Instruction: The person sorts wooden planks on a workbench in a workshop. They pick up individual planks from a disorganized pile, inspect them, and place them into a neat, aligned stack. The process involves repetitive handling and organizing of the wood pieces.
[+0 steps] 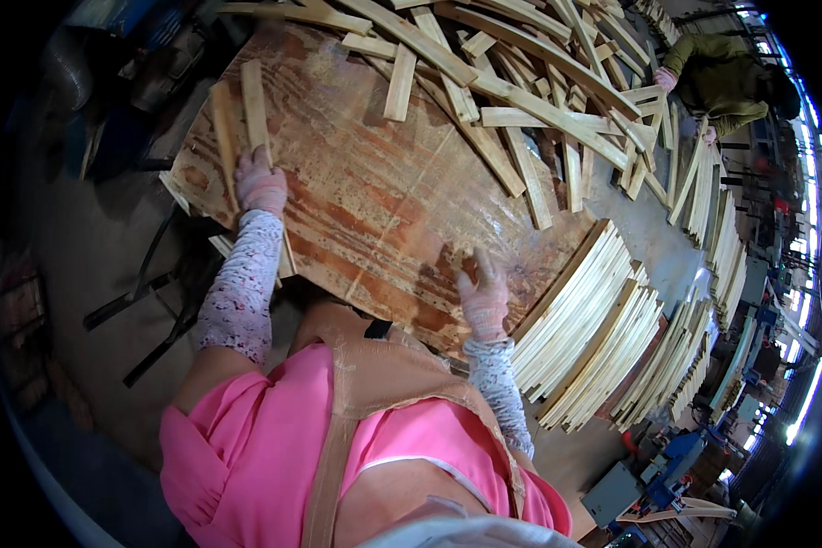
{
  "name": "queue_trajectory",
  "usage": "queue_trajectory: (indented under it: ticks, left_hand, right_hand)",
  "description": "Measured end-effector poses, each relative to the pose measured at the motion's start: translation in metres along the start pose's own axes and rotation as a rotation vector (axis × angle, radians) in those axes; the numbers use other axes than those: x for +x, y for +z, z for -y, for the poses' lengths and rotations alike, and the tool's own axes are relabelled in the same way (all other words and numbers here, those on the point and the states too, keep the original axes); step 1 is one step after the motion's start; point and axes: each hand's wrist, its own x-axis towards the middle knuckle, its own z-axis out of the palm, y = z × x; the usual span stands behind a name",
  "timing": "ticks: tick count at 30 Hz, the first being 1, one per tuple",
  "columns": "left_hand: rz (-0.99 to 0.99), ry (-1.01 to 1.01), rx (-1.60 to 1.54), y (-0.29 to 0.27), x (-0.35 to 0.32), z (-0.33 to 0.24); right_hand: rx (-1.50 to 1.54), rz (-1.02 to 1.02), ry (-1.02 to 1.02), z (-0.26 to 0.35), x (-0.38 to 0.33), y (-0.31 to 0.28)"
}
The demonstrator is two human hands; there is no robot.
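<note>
My left hand, in a pale pink glove, is closed around a narrow wooden slat near the left edge of the worktable. The slat runs lengthwise away from me, and its near end sticks out below my hand past the table edge. Just left of it lies a second, darker slat. My right hand, gloved the same way, hovers over or rests on the near right part of the table with its fingers apart and nothing in them. The worn plywood tabletop spreads between both hands.
A jumbled heap of loose slats covers the table's far right. Neat stacks of slats stand to the right. Another person in a dark green top handles slats at the far right. Blue-grey machines sit at lower right.
</note>
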Motion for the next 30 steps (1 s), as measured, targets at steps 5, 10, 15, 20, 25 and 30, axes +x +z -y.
queue_trajectory:
  ticks: [5, 10, 15, 20, 25, 30]
  left_hand:
    - [-0.178, 0.355, -0.342, -0.019, 0.071, -0.092]
    - [-0.248, 0.931, -0.012, 0.003, 0.113, -0.266]
    - [0.252, 1.107, 0.067, -0.033, 0.13, -0.333]
    - [0.423, 1.643, -0.221, -0.07, -0.037, -0.265]
    - [0.262, 1.578, -1.03, -0.067, -0.02, -0.246]
    - [-0.136, -0.13, -0.891, -0.043, 0.183, -0.259]
  right_hand:
    - [-0.078, 0.126, 0.192, 0.01, -0.013, 0.005]
    - [-0.075, 0.18, 0.138, 0.031, 0.032, -0.003]
    - [0.62, -0.15, 0.304, 0.008, 0.095, -0.022]
    - [1.086, 0.363, 0.582, 0.03, 0.179, -0.046]
    - [0.438, 0.664, -0.1, 0.051, 0.169, 0.043]
    - [0.685, 0.577, 0.663, 0.069, 0.142, 0.009]
